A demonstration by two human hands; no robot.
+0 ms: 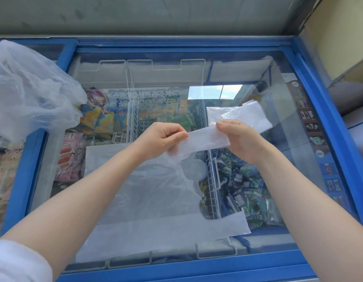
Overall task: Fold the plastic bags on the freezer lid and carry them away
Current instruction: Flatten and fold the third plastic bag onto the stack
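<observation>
The left hand (162,139) and right hand (239,141) are raised side by side, a short way apart, each pinching one end of a handle strap of the thin translucent white plastic bag (156,200) between thumb and fingers, so the strap is stretched between them. The rest of this bag lies spread flat on the sliding glass freezer lid with a blue frame (310,88), its second handle strap pointing right near the front edge. By the look of it, this bag is smoothed out but not yet folded down. Just beyond the right hand lies a folded white plastic bag (251,115), possibly more than one layered together; the overlap is hard to read. A crumpled heap of white plastic bags (30,86) waits at the far left, count unclear. So roughly one bag is done, one is under way, the heap and the carrying remain.
</observation>
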